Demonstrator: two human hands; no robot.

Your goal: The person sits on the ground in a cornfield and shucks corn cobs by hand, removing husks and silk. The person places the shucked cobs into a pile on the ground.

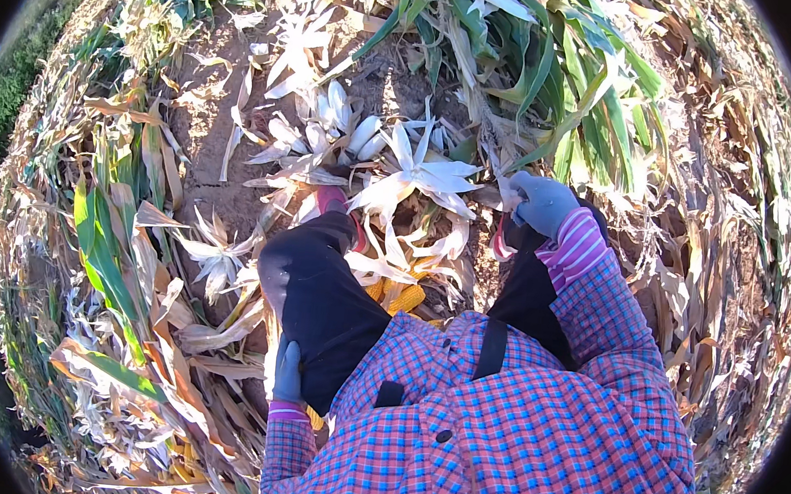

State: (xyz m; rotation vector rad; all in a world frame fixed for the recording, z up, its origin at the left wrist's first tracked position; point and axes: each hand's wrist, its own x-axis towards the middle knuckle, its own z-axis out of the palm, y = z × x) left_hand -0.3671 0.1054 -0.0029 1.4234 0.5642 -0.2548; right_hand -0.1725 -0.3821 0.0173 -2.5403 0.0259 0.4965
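Clenching right hand (538, 205), seemingly on pale stalk (495, 158); cannot tell finger state, left hand (289, 371) — done: yellow cobs (405, 297) bared; apparently left: closed white ears (365, 137).

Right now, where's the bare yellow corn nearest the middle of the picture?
In the head view, the yellow corn lies just below centre, between the black-trousered legs, beside pale husks and just above the checked shirt.
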